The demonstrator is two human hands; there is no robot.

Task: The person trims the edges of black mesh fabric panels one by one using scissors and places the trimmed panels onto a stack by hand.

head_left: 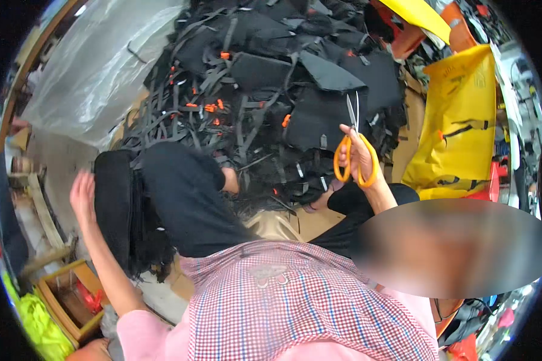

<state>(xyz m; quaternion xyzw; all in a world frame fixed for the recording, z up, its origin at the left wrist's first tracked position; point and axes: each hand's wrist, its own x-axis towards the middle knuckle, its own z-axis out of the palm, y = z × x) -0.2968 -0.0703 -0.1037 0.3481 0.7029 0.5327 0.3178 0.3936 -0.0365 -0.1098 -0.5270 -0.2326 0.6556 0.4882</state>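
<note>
- Cluttered floor point(57, 159) surrounds a seated person; at the far left, lime-yellow fabric point(42, 328) lies beside an open wooden box point(45, 292) with something red inside.
- Left hand point(83, 195) has its fingers extended and holds nothing visible; it is just beside a stack of black fabric pieces point(112, 210), and contact cannot be told.
- Clear plastic sheeting point(96, 72) spreads beyond that hand, at the upper left.
- Black trousers point(180, 198) and a checkered apron point(265, 313) cover the person, with the stack against the outer side of the left leg.
- Large heap of black fabric and straps point(262, 72) fills the middle, dotted with orange buckles point(210, 108).
- Right hand point(360, 157) grips orange-handled scissors point(374, 157), blades slightly apart and pointing toward the heap.
- Yellow sheet point(457, 114) with dark markings stands farther right, above a blurred patch.
</note>
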